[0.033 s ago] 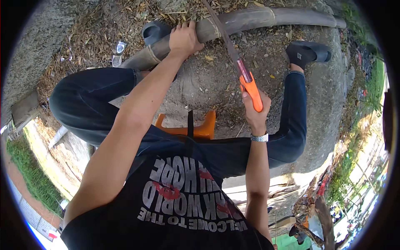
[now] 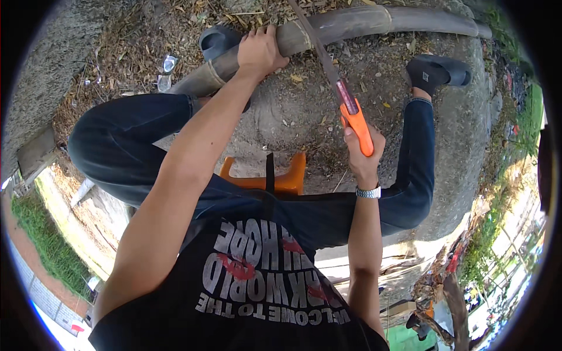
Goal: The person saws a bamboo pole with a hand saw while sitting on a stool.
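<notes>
A thick grey-brown bamboo pole [image 2: 351, 26] lies across the ground at the top of the view, running from my bent left leg to the far right. My left hand [image 2: 259, 51] presses on the pole from above, its fingers spread over the rounded surface. In my right hand [image 2: 366, 155] is a hand saw [image 2: 362, 131] with an orange handle, my fingers wrapped around the grip. The saw's long dark blade crosses the pole to the right of my left hand. The blade's tip runs out of view at the top.
An orange plastic stool [image 2: 293, 175] is beneath me. My dark shoes rest on the ground, the right one [image 2: 436, 73] below the pole's right end, the left one [image 2: 219, 42] beside the pole. Crumpled clear plastic [image 2: 170, 63] lies among dry leaves. A concrete slab [image 2: 456, 158] borders the right side.
</notes>
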Action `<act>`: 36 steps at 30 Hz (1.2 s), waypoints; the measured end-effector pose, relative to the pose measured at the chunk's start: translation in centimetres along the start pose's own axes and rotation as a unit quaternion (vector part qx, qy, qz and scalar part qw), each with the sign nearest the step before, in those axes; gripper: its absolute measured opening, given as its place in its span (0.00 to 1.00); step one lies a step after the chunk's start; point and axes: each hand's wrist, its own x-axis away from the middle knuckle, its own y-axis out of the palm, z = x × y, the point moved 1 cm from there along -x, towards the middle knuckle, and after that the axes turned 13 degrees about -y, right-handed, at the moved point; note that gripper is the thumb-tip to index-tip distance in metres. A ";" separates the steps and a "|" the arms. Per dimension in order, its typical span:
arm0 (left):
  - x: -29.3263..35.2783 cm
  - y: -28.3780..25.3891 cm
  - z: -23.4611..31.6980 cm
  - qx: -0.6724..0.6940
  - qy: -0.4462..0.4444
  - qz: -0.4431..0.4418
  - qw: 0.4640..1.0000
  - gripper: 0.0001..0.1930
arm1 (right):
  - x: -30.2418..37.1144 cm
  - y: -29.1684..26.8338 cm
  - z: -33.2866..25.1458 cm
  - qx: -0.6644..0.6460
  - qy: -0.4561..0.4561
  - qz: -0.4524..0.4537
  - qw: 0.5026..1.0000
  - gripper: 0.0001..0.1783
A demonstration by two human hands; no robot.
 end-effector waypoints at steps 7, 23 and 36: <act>-1.1 -0.2 0.1 -0.008 -0.003 -0.041 0.999 0.41 | -1.9 -0.2 2.7 -0.028 -0.013 0.010 0.999 0.10; -3.7 -2.9 -0.3 -0.017 -0.016 -0.160 0.987 0.42 | -3.0 -1.5 1.2 0.088 -0.062 -0.035 0.994 0.15; -3.9 -3.7 -0.3 -0.029 -0.015 -0.188 0.982 0.41 | -5.3 -1.3 -1.1 0.122 -0.034 -0.063 0.990 0.13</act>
